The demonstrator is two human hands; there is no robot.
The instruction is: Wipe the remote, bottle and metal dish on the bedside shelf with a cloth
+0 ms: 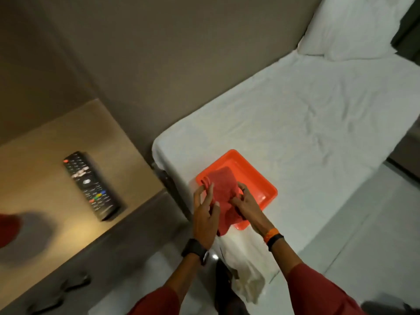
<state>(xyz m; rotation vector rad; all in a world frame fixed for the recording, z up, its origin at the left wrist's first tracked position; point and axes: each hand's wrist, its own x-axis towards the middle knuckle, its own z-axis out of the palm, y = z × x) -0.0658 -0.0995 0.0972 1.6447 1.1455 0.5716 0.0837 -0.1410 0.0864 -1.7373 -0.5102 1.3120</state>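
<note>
A red cloth (223, 198) is bunched between both my hands, just above an orange square tray (259, 178) at the near corner of the bed. My left hand (205, 214) pinches its left side and my right hand (244, 201) grips its right side. A black remote (91, 185) lies flat on the wooden bedside shelf (41, 155) to the left, well apart from my hands. At the far left edge a blurred red shape (8, 228) stands on the shelf; I cannot tell what it is. No bottle or metal dish can be made out.
The white bed (295, 123) with a pillow (354, 26) fills the right side. A white cloth or bag (247, 276) hangs off the bed's near corner. The grey wall (159, 53) stands behind. Dark sandals (75, 283) lie on the floor below the shelf.
</note>
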